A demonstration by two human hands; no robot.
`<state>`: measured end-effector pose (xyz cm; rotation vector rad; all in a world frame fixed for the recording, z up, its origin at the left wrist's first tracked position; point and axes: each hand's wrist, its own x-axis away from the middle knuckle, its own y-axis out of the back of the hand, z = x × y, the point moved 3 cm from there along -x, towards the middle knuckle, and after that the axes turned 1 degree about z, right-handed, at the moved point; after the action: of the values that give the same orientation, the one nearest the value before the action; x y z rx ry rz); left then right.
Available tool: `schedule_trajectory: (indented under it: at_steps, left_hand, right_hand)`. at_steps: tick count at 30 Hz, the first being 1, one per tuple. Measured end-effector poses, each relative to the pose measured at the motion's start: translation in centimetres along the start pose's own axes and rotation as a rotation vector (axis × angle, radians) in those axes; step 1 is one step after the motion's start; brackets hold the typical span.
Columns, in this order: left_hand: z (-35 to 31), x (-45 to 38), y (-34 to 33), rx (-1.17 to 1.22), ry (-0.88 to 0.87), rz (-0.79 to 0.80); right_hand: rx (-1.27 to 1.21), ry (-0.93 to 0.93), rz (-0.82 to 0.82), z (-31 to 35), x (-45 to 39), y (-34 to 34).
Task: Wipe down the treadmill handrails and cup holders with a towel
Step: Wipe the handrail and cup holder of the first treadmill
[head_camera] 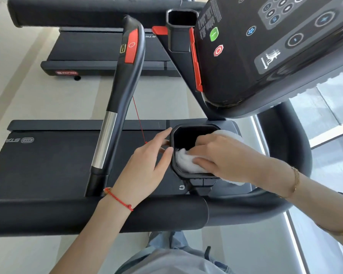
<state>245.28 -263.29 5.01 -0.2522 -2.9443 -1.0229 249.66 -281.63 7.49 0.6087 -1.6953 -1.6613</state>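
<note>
Two treadmills stood in your view, listed here from largest item down. The near treadmill's belt deck (48, 165) ran off to the left; a second treadmill (107, 54) lay farther away, parallel to it. The console (265, 46) hung at upper right, tilted, with a green button and a red stop button on its face. The padded handrail (87, 214) crossed nearest you, under both forearms. A curved side handle (125, 76) with a red panel and a silver section rose from the near rail toward the far side. The near cup holder (174, 135) sat between your hands; a second cup holder (181, 30) stood farther off, beside the console. The white towel (183, 162) was stuffed into the near cup holder, part trailing over its right rim. Your right hand (220, 155) pressed down on the towel, fingers curled into the cloth. Your left hand (145, 163) rested spread against the holder's left rim, fingers straight, holding nothing.
</note>
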Motion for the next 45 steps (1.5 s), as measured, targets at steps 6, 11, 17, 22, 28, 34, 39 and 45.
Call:
schedule_trajectory:
  at_steps: [6,11,17,22,28,34,39,45]
  left_hand:
    - [-0.2,0.0,0.0,-0.019,0.007,0.001]
    - [-0.2,-0.1,0.1,-0.018,-0.029,-0.020]
    - [-0.1,-0.1,0.1,-0.009,-0.037,-0.024]
    - [0.0,-0.3,-0.1,-0.005,-0.017,-0.031]
    - [0.0,-0.4,-0.2,-0.011,-0.005,-0.049]
    - [0.1,-0.3,-0.2,-0.010,-0.012,-0.042]
    - [0.2,-0.3,-0.2,0.008,-0.019,-0.048]
    - [0.2,-0.2,-0.3,0.000,-0.031,-0.041]
  right_hand:
    - [-0.328,-0.176,-0.597,0.1,3.1,1.9]
    - [-0.140,-0.112,-0.396,-0.4,-0.9,1.4]
    - [-0.226,-0.186,-0.238,-2.1,-1.2,0.0]
    - [-0.313,-0.358,-0.228,-2.4,0.8,-0.5]
    - [-0.130,-0.449,-0.226,-1.8,-1.6,0.3]
    - [-0.150,-0.518,-0.284,-1.8,-1.0,0.1]
    - [-0.395,-0.682,-0.368,-1.4,1.9,-1.0]
    - [-0.474,-0.758,-0.283,-1.6,1.5,-1.0]
